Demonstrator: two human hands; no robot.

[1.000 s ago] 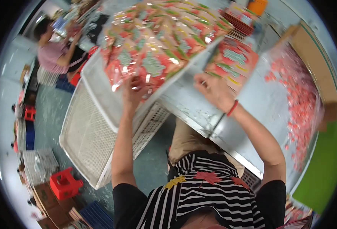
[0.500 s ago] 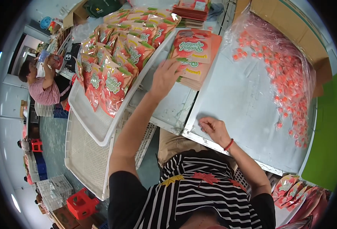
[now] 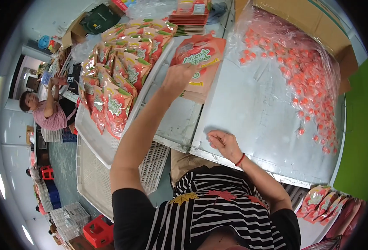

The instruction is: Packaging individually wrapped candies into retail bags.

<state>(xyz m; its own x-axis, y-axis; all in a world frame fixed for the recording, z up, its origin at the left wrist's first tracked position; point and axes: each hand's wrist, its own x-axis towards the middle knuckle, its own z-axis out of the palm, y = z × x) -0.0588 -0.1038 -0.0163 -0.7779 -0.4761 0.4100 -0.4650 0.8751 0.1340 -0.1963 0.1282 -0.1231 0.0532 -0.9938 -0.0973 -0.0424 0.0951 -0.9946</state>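
A stack of flat red-and-peach pouches [image 3: 198, 87] lies on the table ahead of me, its upper pouches fanned. My left hand [image 3: 179, 80] is over the stack's left side, its fingers curled and closed on the edge of the top pouch [image 3: 196, 52]; the fingertips are partly hidden. Above the table's near edge, my right hand [image 3: 226, 145] has bent fingers pressed together. Whatever lies inside them, if anything, is hidden. To its right, small wrapped red candies [image 3: 304, 93] spread in a heap over the metal tabletop [image 3: 246, 108].
Filled pouches [image 3: 117, 104] stand packed in a white tray [image 3: 96, 135] at left, above more plastic crates [image 3: 152, 166]. A cardboard box [image 3: 304, 21] with clear plastic lining stands behind the candies. More pouches [image 3: 190, 18] are piled farther back. A person [image 3: 50, 108] stands at far left.
My left hand has moved onto the top pouch, its fingers now more curled. The right hand stays closed above the near table edge. The whole view has shifted slightly.
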